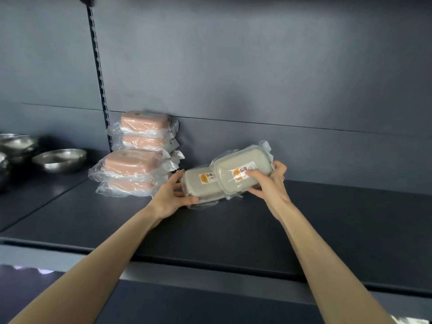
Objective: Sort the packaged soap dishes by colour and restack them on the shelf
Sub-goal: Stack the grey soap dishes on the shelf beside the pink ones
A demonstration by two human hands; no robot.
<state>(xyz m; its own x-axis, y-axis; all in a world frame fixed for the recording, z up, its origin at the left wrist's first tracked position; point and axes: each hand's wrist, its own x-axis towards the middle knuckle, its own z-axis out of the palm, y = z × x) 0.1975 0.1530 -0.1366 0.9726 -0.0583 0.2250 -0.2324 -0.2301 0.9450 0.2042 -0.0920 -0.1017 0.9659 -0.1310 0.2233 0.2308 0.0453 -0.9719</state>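
Right hand (268, 183) has its fingers wrapped round the upper white soap dish (243, 170), tilted and covering one end of the lower white dish (201, 183), which the left hand (173, 197) grips. Labels too blurry to read. Pink dish stacks (138, 146) sit just left of the left hand, steel bowls (59, 159) are cut off further left, and a dark shelf (233, 230) lies underneath.

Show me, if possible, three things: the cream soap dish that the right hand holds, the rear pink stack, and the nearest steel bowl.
upper cream soap dish (245, 157): head view, lid above the label.
rear pink stack (143, 121): head view, top dish's side.
steel bowl (59, 163): head view, front wall.
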